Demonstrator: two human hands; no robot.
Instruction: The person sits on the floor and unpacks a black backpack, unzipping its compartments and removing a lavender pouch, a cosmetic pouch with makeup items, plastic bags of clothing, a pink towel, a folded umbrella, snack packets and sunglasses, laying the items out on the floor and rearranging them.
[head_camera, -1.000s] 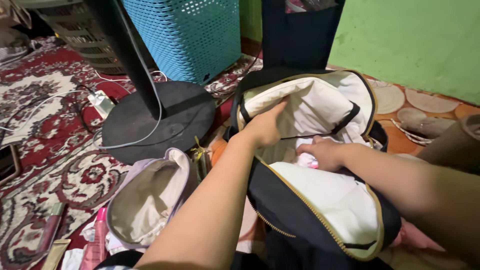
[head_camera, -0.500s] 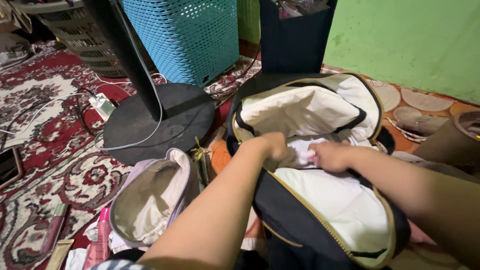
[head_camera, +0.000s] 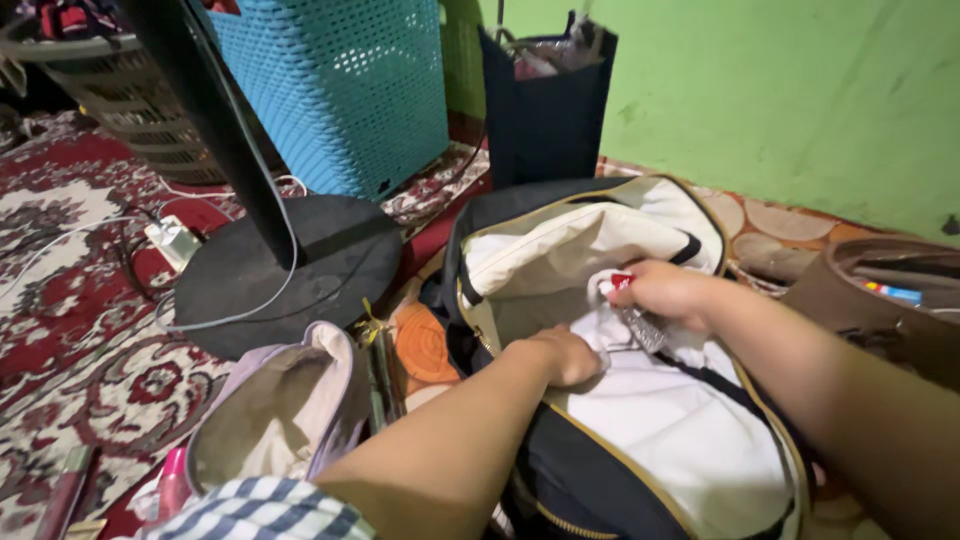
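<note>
A black backpack (head_camera: 600, 480) with a gold zipper and cream lining lies open on the floor in front of me. My left hand (head_camera: 562, 356) reaches into its main compartment, and the fingers are hidden among white fabric. My right hand (head_camera: 668, 292) is raised just above the opening. It grips a small bundle (head_camera: 632, 305): a bit of white cloth, a red-tipped item and a clear crinkled plastic packet that hangs below the fingers.
A lilac pouch (head_camera: 275, 420) lies open at my left. Behind it stand a fan's black round base (head_camera: 270, 270), a blue plastic basket (head_camera: 340, 80) and a dark tote bag (head_camera: 545, 115). A brown bag (head_camera: 880, 295) sits at the right, and a power strip (head_camera: 172, 240) lies on the patterned carpet.
My right hand has come up out of the backpack holding the small bundle. My left hand has moved from the upper flap down into the compartment.
</note>
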